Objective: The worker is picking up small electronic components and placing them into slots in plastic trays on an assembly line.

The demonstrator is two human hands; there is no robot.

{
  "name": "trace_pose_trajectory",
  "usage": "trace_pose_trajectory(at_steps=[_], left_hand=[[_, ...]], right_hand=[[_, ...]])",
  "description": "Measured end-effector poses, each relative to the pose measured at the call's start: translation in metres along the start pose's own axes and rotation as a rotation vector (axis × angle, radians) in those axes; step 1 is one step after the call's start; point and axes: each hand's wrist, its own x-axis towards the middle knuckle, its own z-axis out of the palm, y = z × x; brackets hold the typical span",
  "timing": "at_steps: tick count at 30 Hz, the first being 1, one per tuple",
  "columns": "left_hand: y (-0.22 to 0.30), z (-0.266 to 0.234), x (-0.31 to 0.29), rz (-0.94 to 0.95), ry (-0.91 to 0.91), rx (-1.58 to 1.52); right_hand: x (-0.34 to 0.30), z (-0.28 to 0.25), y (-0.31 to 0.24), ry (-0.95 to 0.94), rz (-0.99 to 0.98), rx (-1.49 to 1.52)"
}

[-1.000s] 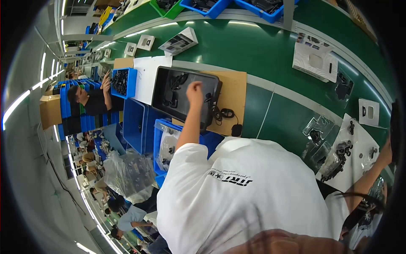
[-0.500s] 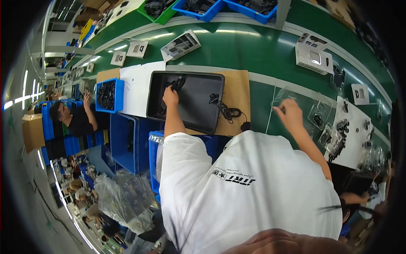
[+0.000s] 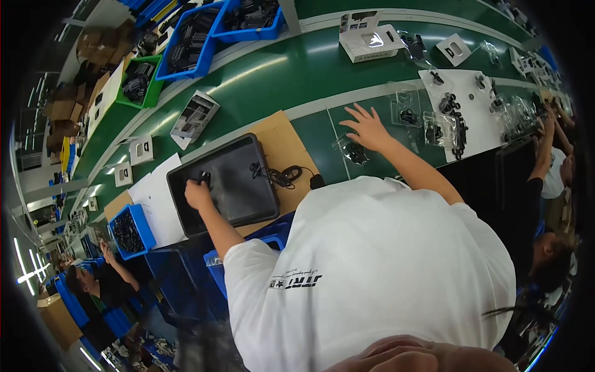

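Observation:
In the black tray (image 3: 269, 208), my left hand (image 3: 197, 194) is closed at the tray's left side. Its fingers are on a small black plastic part (image 3: 205, 178), whose exact kind is hard to make out. My right hand (image 3: 367, 128) is open, with fingers spread over the green bench, and looks to hold nothing. Just below it lies a clear plastic package (image 3: 352, 150) with something black inside. A black cable (image 3: 286, 177) lies coiled across the tray's right rim and onto a brown cardboard sheet (image 3: 280, 133).
A blue bin (image 3: 132, 232) of small black parts stands left of the tray. Clear blister packs (image 3: 406, 115) and a white sheet (image 3: 471, 111) with black parts lie to the right. An opened white box (image 3: 372, 44) is on the far strip. Co-workers are at both sides.
The view has turned toward the right. My right hand has spread its fingers, and the clear package now lies beside it. My left hand stays at the black part in the tray.

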Motion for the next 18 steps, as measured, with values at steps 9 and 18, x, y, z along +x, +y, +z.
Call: trace_pose_trajectory(at_steps=[9,18], left_hand=[[0.096,-0.182,-0.078,0.019,-0.056,-1.032],[0.281,-0.166,-0.124,0.36,-0.951,-1.645]], right_hand=[[-0.068,-0.018,0.0,-0.37,0.346,0.005],[-0.057,-0.076,0.029,-0.328,0.593,1.787]])
